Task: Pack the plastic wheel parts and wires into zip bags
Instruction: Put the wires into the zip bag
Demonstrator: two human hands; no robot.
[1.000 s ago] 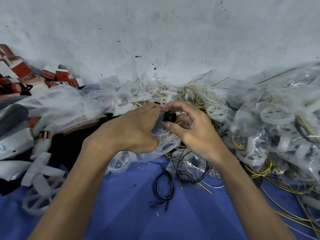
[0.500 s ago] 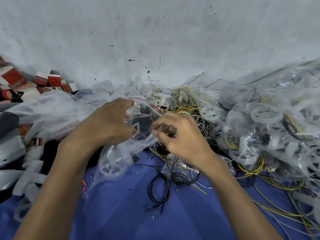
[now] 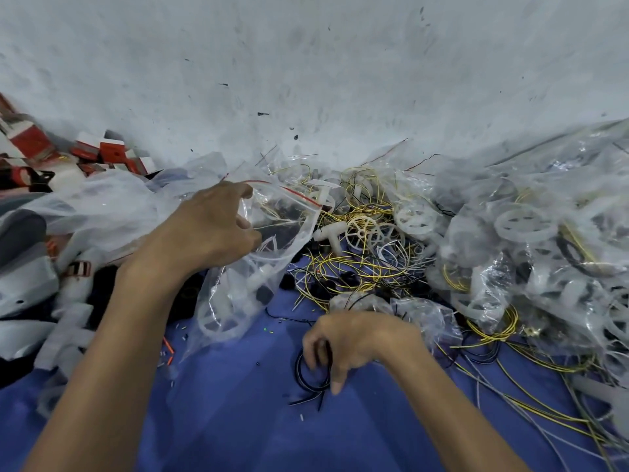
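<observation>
The left grip [image 3: 211, 229] holds a zip bag [image 3: 272, 267] at left of centre, above the table [image 3: 238, 420]. The bag's mouth lies up and toward the back, and a wheel part [image 3: 224, 321] sits in its lower end. Nearer the person and to the right, the right grip [image 3: 347, 338] curls round a wire coil [image 3: 306, 376] lying on the table. Behind that grip lies a tangle of loose wires [image 3: 350, 267] with loose wheels [image 3: 360, 229] among it. A heap of filled bags [image 3: 527, 250] rises along the right side. Boxes [image 3: 109, 151] are stacked at far left against the wall [image 3: 306, 63], which stands behind everything.
</observation>
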